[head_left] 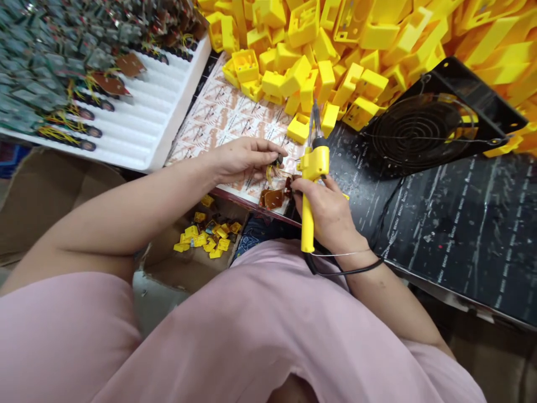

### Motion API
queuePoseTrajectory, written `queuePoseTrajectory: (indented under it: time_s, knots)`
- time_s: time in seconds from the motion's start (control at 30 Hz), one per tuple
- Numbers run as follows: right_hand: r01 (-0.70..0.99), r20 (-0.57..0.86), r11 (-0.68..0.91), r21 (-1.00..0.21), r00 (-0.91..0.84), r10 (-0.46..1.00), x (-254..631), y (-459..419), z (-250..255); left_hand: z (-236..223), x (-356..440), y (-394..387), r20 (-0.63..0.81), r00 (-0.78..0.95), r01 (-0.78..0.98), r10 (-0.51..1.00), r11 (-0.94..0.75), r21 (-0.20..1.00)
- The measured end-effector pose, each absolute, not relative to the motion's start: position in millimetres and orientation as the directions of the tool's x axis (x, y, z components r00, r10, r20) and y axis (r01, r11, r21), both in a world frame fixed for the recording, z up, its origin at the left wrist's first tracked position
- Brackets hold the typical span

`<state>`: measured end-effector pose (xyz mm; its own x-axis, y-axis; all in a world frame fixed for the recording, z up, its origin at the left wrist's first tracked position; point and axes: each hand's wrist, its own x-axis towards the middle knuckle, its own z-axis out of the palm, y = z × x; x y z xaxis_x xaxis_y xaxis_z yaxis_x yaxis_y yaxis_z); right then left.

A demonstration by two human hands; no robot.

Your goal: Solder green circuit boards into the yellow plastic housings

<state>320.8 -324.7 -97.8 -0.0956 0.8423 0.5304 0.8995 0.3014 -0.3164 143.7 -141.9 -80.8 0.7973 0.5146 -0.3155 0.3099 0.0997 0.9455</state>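
My right hand (325, 212) is closed around a yellow soldering iron (311, 168), its tip pointing up and away from me. A black cord loops from its handle round my wrist. My left hand (247, 159) pinches a small dark part with thin yellow wires (274, 170) just left of the iron. A brown circuit board (272, 198) hangs at the table edge between both hands, joined to those wires.
A heap of yellow plastic housings (335, 50) fills the back. A black fan (419, 131) lies on the black mat (461, 224) at right. A white tray (138, 123) at left holds several wired boards. A cardboard box (184, 263) below holds small yellow pieces.
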Motion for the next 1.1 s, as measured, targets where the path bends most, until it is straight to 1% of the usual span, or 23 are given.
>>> queuePoseTrajectory:
  time_s: [0.07, 0.13, 0.2, 0.23, 0.3, 0.37, 0.43, 0.47, 0.53, 0.57, 0.6, 0.63, 0.67, 0.73, 0.83, 0.97, 1.03, 1.1]
  knots:
    - [0.889, 0.568, 0.263, -0.376, -0.004, 0.823, 324, -325, -99, -79, 138, -134, -0.285, 0.827, 0.329, 0.484, -0.006, 0.944]
    - [0.868, 0.594, 0.203, -0.452, 0.123, 0.795, 328, -326, -96, -71, 134, -123, -0.281, 0.845, 0.355, 0.455, -0.084, 0.931]
    - [0.826, 0.582, 0.161, -0.540, 0.228, 0.781, 331, -327, -92, -58, 131, -111, -0.293, 0.847, 0.388, 0.444, -0.138, 0.911]
    - [0.808, 0.567, 0.152, -0.570, 0.252, 0.784, 331, -327, -90, -52, 131, -104, -0.301, 0.845, 0.406, 0.442, -0.165, 0.899]
    - [0.804, 0.545, 0.146, -0.577, 0.245, 0.802, 331, -324, -86, -40, 133, -93, -0.325, 0.839, 0.454, 0.436, -0.234, 0.859]
    - [0.834, 0.538, 0.127, -0.537, 0.222, 0.813, 331, -321, -85, -35, 136, -82, -0.352, 0.819, 0.517, 0.453, -0.318, 0.795]
    - [0.867, 0.541, 0.111, -0.485, 0.197, 0.818, 332, -317, -85, -37, 137, -73, -0.339, 0.784, 0.580, 0.519, -0.420, 0.698]
    - [0.879, 0.540, 0.107, -0.465, 0.187, 0.820, 333, -315, -86, -40, 136, -70, -0.303, 0.762, 0.611, 0.572, -0.482, 0.628]
    - [0.891, 0.543, 0.102, -0.442, 0.176, 0.821, 335, -313, -86, -48, 134, -72, -0.169, 0.722, 0.663, 0.671, -0.601, 0.445]
    - [0.894, 0.544, 0.096, -0.437, 0.178, 0.820, 337, -313, -87, -51, 133, -77, -0.084, 0.718, 0.670, 0.691, -0.654, 0.350]
    - [0.896, 0.546, 0.089, -0.436, 0.185, 0.817, 338, -313, -87, -54, 133, -85, 0.002, 0.727, 0.659, 0.687, -0.698, 0.279]
    - [0.897, 0.548, 0.083, -0.435, 0.190, 0.815, 338, -312, -87, -57, 133, -95, 0.081, 0.742, 0.633, 0.666, -0.735, 0.244]
    - [0.897, 0.552, 0.082, -0.434, 0.192, 0.811, 339, -312, -87, -59, 134, -108, 0.145, 0.763, 0.591, 0.630, -0.770, 0.241]
    - [0.894, 0.562, 0.088, -0.438, 0.196, 0.803, 338, -312, -87, -62, 139, -133, 0.224, 0.779, 0.511, 0.585, -0.801, 0.312]
    - [0.877, 0.561, 0.094, -0.472, 0.216, 0.799, 336, -313, -87, -70, 152, -161, 0.185, 0.801, 0.468, 0.569, -0.788, 0.399]
    - [0.820, 0.517, 0.094, -0.565, 0.263, 0.815, 334, -316, -86, -83, 169, -167, 0.135, 0.834, 0.408, 0.535, -0.763, 0.502]
    - [0.758, 0.480, 0.102, -0.644, 0.297, 0.826, 334, -318, -85, -86, 173, -164, 0.153, 0.848, 0.350, 0.508, -0.752, 0.558]
    - [0.675, 0.440, 0.120, -0.728, 0.326, 0.837, 335, -320, -85, -87, 174, -162, 0.204, 0.853, 0.273, 0.481, -0.743, 0.611]
